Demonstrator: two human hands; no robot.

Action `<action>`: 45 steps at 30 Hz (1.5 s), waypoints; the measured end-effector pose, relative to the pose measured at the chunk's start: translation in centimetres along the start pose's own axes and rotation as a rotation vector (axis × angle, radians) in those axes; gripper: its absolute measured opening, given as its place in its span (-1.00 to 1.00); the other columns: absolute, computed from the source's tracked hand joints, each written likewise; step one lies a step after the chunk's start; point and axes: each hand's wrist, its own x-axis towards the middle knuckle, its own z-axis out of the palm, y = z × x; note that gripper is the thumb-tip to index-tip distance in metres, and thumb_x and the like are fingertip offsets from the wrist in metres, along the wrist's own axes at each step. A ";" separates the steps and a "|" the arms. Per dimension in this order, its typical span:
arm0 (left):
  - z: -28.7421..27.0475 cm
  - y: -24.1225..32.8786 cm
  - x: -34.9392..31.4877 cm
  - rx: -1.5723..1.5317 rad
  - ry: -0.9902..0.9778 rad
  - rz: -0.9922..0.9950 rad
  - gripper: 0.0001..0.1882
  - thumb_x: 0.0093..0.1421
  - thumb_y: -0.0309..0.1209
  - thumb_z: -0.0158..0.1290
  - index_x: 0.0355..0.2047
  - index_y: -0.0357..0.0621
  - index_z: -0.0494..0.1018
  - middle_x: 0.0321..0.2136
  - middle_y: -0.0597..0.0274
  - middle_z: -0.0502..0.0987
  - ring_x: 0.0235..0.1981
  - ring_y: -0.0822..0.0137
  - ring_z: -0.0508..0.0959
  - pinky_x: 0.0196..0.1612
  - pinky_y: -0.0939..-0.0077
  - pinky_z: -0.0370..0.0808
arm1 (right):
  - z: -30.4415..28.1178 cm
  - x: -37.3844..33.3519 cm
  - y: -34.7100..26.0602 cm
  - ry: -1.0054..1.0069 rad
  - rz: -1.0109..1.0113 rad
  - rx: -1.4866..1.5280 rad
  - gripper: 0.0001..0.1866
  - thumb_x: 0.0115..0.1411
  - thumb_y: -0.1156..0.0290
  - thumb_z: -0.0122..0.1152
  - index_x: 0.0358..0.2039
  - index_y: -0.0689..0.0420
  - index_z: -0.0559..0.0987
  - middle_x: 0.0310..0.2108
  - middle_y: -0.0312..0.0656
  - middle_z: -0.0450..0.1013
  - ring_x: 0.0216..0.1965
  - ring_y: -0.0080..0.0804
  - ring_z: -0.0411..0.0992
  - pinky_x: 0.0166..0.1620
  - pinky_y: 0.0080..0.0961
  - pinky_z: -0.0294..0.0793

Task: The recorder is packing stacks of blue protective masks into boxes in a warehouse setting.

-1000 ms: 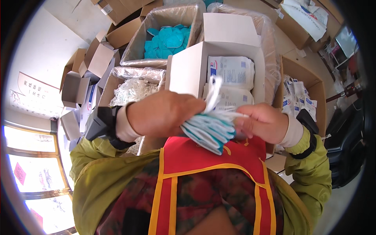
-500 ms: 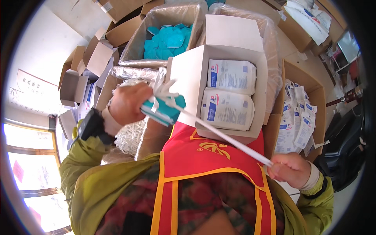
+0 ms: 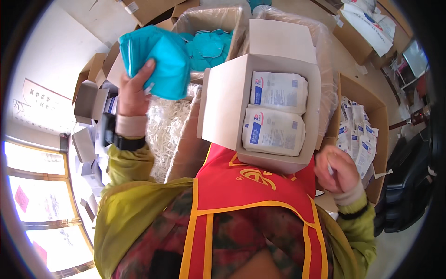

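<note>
Left hand (image 3: pixel 134 93) holds 1 teal bundle (image 3: pixel 165 63); 1 white box (image 3: pixel 278 161) shows 2 packets (image 3: pixel 281 93).

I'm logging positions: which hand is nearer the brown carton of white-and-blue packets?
Right: the right hand is by the near left corner of the carton; the left hand is farther left, past the open white box.

In the open white carton (image 3: pixel 225 102), the far white packet (image 3: pixel 278 93) and the near white packet (image 3: pixel 275 132) each bear a blue panel (image 3: pixel 255 133) with characters, a red-and-blue logo and lines of small print. Smaller packets (image 3: pixel 364 151) in the right-hand cardboard box carry blue-printed labels — too small to read. A yellow emblem (image 3: pixel 258 178) with a tiny ringed mark stands on the red apron (image 3: pixel 241 200); dark characters fill a brown-edged wall sign (image 3: pixel 49 107) at left.
</note>
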 end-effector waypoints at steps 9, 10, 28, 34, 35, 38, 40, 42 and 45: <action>9.7 -0.1 -3.4 -0.663 -0.331 -0.146 -0.52 0.27 -0.23 0.04 0.09 -0.29 0.32 -0.03 -0.04 0.50 -0.05 0.04 0.55 -0.01 0.14 0.57 | 0.8 9.8 1.4 -0.309 -0.150 0.194 -0.62 0.37 0.14 -0.14 -0.40 0.20 0.40 -0.52 -0.22 0.32 -0.69 -0.61 0.16 -0.68 -0.74 0.09; 10.6 0.0 -3.9 -0.823 -0.372 -0.195 -0.54 0.27 -0.23 0.05 0.07 -0.29 0.35 -0.05 -0.03 0.52 -0.07 0.07 0.57 -0.05 0.16 0.59 | 1.6 10.4 1.0 -0.303 -0.150 0.192 -0.62 0.37 0.14 -0.14 -0.40 0.20 0.40 -0.52 -0.22 0.32 -0.69 -0.61 0.16 -0.68 -0.74 0.09; 14.9 -0.2 -5.0 -0.841 -0.342 -0.307 -0.78 0.25 -0.20 0.09 -0.29 -0.07 0.48 -0.62 0.42 0.52 -0.73 0.57 0.40 -0.59 0.66 0.45 | 6.3 12.2 3.2 -0.314 -0.225 -0.002 -0.44 0.39 -0.05 -0.24 -0.07 0.23 0.45 -0.61 -0.32 0.29 -0.74 -0.71 0.04 -0.69 -0.78 -0.04; 14.6 0.5 -4.9 -0.845 -0.275 -0.259 -0.73 0.27 -0.24 0.08 -0.13 -0.11 0.45 -0.37 0.34 0.59 -0.71 0.61 0.41 -0.70 0.77 0.32 | 3.7 12.2 3.4 -0.279 -0.228 -0.002 -0.70 0.36 0.31 -0.04 0.01 0.21 0.41 -0.61 -0.42 0.24 -0.74 -0.77 0.03 -0.67 -0.79 -0.03; 14.5 0.6 -4.8 -0.847 -0.276 -0.260 -0.73 0.27 -0.24 0.08 -0.13 -0.11 0.45 -0.37 0.34 0.59 -0.71 0.61 0.41 -0.70 0.77 0.32 | 3.8 12.1 3.4 -0.277 -0.228 -0.004 -0.70 0.36 0.31 -0.04 0.01 0.21 0.41 -0.61 -0.42 0.24 -0.74 -0.77 0.03 -0.67 -0.79 -0.03; 15.0 0.4 -5.0 -0.836 -0.257 -0.261 -0.74 0.27 -0.25 0.08 -0.13 -0.11 0.45 -0.36 0.34 0.59 -0.69 0.62 0.42 -0.70 0.78 0.31 | 4.8 11.1 2.2 -0.194 -0.350 -0.031 -0.71 0.33 0.37 0.00 0.02 0.18 0.40 -0.62 -0.45 0.23 -0.72 -0.80 0.04 -0.66 -0.78 -0.04; 14.9 0.0 -4.9 -0.868 -0.333 -0.238 -0.74 0.27 -0.25 0.08 -0.12 -0.11 0.45 -0.36 0.34 0.58 -0.67 0.62 0.43 -0.69 0.77 0.31 | 6.1 11.3 1.5 -0.131 -0.371 -0.142 -0.71 0.32 0.36 0.04 0.01 0.17 0.40 -0.65 -0.48 0.22 -0.70 -0.82 0.05 -0.64 -0.79 -0.04; 15.3 -0.1 -5.0 -0.860 -0.309 -0.250 -0.75 0.27 -0.25 0.08 -0.13 -0.10 0.45 -0.37 0.35 0.58 -0.67 0.62 0.43 -0.68 0.76 0.31 | 7.2 11.2 0.8 -0.125 -0.367 -0.210 -0.73 0.31 0.36 0.04 -0.02 0.17 0.42 -0.65 -0.48 0.21 -0.69 -0.82 0.05 -0.62 -0.79 -0.04; 14.8 0.1 -4.7 -0.860 -0.340 -0.234 -0.77 0.28 -0.21 0.06 -0.18 -0.08 0.46 -0.45 0.40 0.56 -0.68 0.61 0.42 -0.67 0.75 0.31 | 6.5 11.1 0.4 -0.087 -0.348 -0.386 -0.78 0.31 0.35 0.04 -0.09 0.16 0.45 -0.65 -0.49 0.21 -0.67 -0.81 0.06 -0.61 -0.79 -0.03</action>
